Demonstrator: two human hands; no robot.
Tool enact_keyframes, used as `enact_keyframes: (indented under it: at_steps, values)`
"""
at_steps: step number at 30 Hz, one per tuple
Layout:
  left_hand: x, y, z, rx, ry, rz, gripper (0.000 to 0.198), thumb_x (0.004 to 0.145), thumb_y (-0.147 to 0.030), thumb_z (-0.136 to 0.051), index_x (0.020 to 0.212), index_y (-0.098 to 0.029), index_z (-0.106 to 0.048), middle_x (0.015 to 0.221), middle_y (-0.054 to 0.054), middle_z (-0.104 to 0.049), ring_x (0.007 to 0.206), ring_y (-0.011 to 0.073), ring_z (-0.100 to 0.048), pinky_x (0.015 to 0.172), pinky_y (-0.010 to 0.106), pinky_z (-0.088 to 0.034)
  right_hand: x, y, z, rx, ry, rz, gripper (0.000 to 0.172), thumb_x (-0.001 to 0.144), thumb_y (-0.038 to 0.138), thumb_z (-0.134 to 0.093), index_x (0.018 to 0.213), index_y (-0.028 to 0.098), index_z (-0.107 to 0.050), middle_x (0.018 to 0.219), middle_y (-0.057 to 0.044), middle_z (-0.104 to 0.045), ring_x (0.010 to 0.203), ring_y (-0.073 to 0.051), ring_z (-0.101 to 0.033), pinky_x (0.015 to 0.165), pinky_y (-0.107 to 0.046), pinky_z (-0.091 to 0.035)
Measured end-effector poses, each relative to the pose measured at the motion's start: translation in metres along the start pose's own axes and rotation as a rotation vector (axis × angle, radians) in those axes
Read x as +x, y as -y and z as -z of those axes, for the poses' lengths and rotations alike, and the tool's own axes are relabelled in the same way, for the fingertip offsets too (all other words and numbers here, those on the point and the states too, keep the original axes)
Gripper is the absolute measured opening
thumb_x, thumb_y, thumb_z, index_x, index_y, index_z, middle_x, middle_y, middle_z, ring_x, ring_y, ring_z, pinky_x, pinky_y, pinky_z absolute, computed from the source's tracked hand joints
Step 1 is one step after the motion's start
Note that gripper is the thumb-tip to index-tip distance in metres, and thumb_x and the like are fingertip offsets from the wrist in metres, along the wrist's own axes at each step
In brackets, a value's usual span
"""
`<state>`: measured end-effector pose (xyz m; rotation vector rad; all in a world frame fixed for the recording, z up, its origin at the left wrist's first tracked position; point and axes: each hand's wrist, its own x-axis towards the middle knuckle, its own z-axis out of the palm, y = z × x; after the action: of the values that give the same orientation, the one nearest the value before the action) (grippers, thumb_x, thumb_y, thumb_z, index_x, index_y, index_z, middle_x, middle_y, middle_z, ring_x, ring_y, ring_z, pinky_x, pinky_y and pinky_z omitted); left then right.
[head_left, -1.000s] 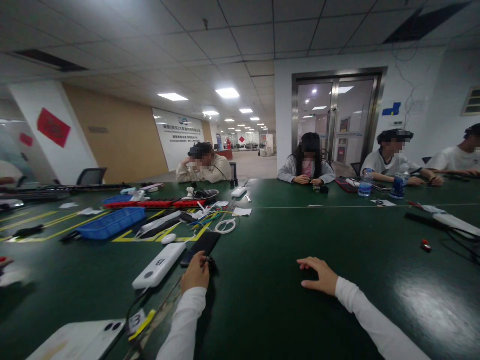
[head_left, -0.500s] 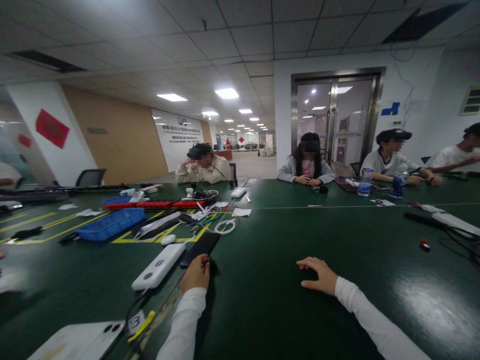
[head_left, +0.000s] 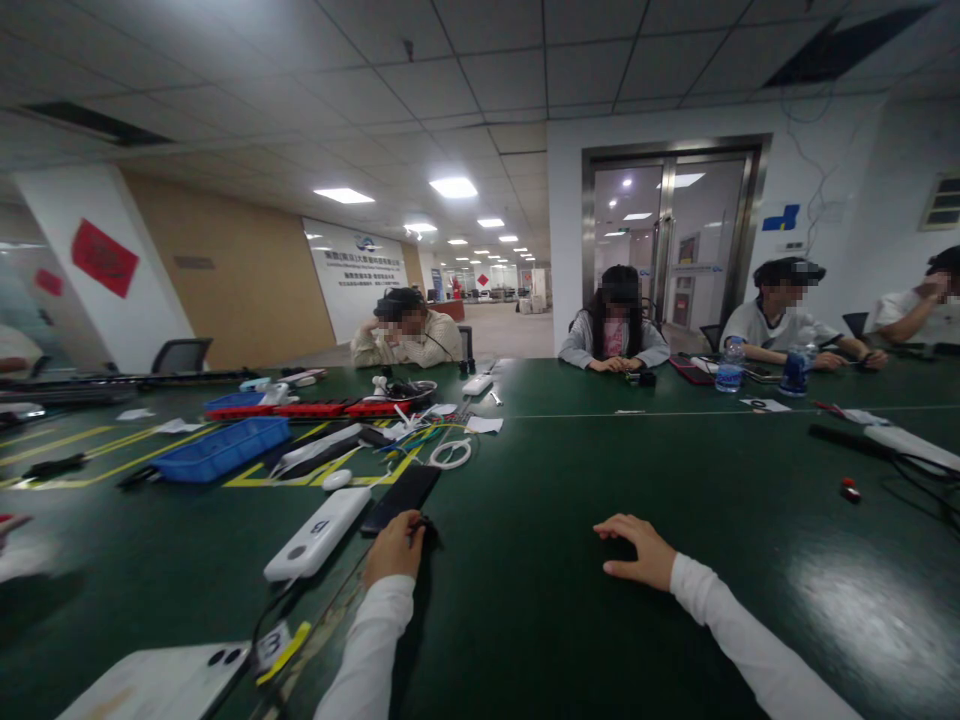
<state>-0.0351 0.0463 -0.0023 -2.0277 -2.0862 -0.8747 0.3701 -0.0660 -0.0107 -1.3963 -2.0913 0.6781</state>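
My left hand is closed, thumb and fingertips together, at a small black object that is mostly hidden; its kind is not clear. Just beyond those fingers lies a flat black phone-like slab. A white power strip-like box with a dark cable rests to the left of this hand. On the right, my right hand hovers over or rests on the green table, fingers apart and slightly bent, with nothing in them.
At the left stand a blue tray, red bins and a tangle of wires. A white phone-like device lies at the near left. Bottles and a red item are on the right. Several people sit across the table.
My left hand has shifted very slightly; my right hand is nearly unmoved. The person at the far right has raised a hand to the head. Something red shows more at the left edge.
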Motion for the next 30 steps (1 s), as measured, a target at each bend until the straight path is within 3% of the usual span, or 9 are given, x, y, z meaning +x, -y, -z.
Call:
enact_keyframes:
  at_steps: [8, 12, 22, 26, 30]
  values:
    - [-0.009, -0.025, -0.002, -0.116, 0.052, -0.067, 0.026, 0.071, -0.025, -0.047, 0.097, -0.020, -0.050, 0.090, 0.002, -0.062, 0.080, 0.0142, -0.057, 0.076, 0.028, -0.042, -0.006, 0.011, 0.006, 0.021, -0.011, 0.024, 0.045, 0.074, 0.043, -0.054, 0.115, 0.027, -0.043, 0.108, -0.001, -0.050, 0.103, -0.022, -0.043, 0.092, -0.040, -0.029]
    - [-0.023, -0.061, -0.015, -0.188, 0.135, -0.202, 0.029, 0.072, -0.022, -0.046, 0.101, -0.022, -0.048, 0.092, 0.002, -0.061, 0.084, 0.0141, -0.055, 0.079, 0.029, -0.041, -0.007, 0.014, 0.008, 0.013, -0.023, 0.021, 0.045, 0.074, 0.042, -0.054, 0.114, 0.028, -0.043, 0.106, -0.001, -0.050, 0.101, -0.021, -0.045, 0.091, -0.038, -0.031]
    - [-0.074, -0.185, -0.031, -0.357, 0.319, -0.510, 0.034, 0.073, -0.018, -0.044, 0.106, -0.023, -0.048, 0.097, 0.002, -0.058, 0.090, 0.0154, -0.051, 0.082, 0.032, -0.038, 0.006, -0.002, -0.001, -0.079, -0.059, 0.031, 0.058, 0.066, 0.044, -0.062, 0.118, 0.028, -0.040, 0.099, -0.002, -0.053, 0.092, -0.022, -0.048, 0.084, -0.037, -0.033]
    - [-0.087, -0.212, -0.033, -0.396, 0.365, -0.544, 0.034, 0.072, -0.015, -0.045, 0.105, -0.024, -0.048, 0.097, 0.002, -0.057, 0.092, 0.0160, -0.050, 0.082, 0.032, -0.038, 0.010, -0.007, -0.004, -0.099, -0.092, 0.061, 0.062, 0.065, 0.044, -0.063, 0.119, 0.028, -0.039, 0.098, -0.002, -0.054, 0.090, -0.022, -0.049, 0.081, -0.036, -0.034]
    - [-0.090, -0.219, -0.032, -0.423, 0.372, -0.551, 0.033, 0.071, -0.015, -0.045, 0.102, -0.025, -0.049, 0.094, 0.001, -0.058, 0.090, 0.0159, -0.050, 0.080, 0.032, -0.038, 0.011, -0.009, -0.005, -0.103, -0.095, 0.060, 0.061, 0.064, 0.044, -0.064, 0.118, 0.029, -0.040, 0.096, -0.002, -0.054, 0.088, -0.021, -0.049, 0.079, -0.035, -0.035]
